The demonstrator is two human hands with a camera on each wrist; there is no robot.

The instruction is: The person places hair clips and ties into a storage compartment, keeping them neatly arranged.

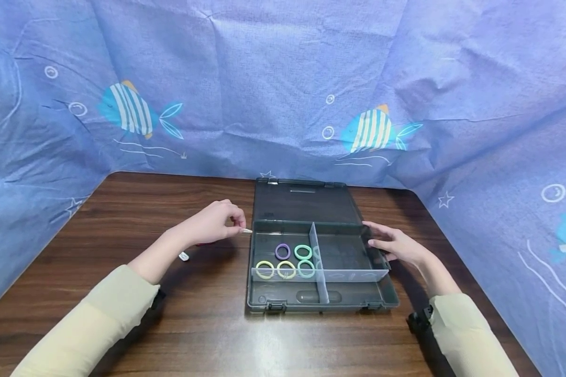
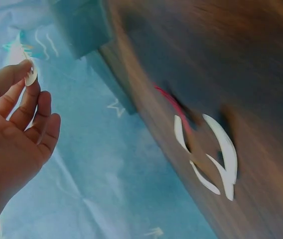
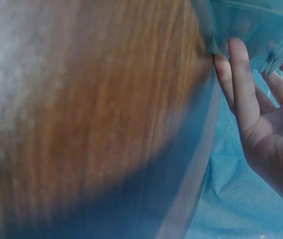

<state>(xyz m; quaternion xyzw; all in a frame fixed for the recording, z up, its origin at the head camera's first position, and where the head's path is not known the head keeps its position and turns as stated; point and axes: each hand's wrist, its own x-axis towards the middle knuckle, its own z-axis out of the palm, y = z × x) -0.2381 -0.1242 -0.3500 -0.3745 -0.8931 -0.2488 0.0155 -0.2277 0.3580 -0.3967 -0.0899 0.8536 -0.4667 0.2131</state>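
Observation:
Near the left wall of a dark translucent divided box [image 1: 275,308], my left hand [image 1: 219,220] pinches a small white hair clip [image 2: 31,77] between thumb and fingertips. Its other fingers are loosely bent. My right hand [image 1: 400,245] touches the box's right side with mostly straight fingers, some of them against the outer wall in the right wrist view. Inside the box's back left compartment lie a purple hair tie [image 1: 276,253], yellow hair ties [image 1: 257,270] and green hair ties [image 1: 296,252].
Left of the box, a white clip [image 1: 184,256] lies on the brown wooden table [image 1: 122,225]. White curved pieces [image 2: 227,147] and a red piece [image 2: 171,102] show there in the left wrist view. The box's lid [image 1: 306,204] lies back, and a blue fish-print cloth [image 1: 273,78] hangs behind.

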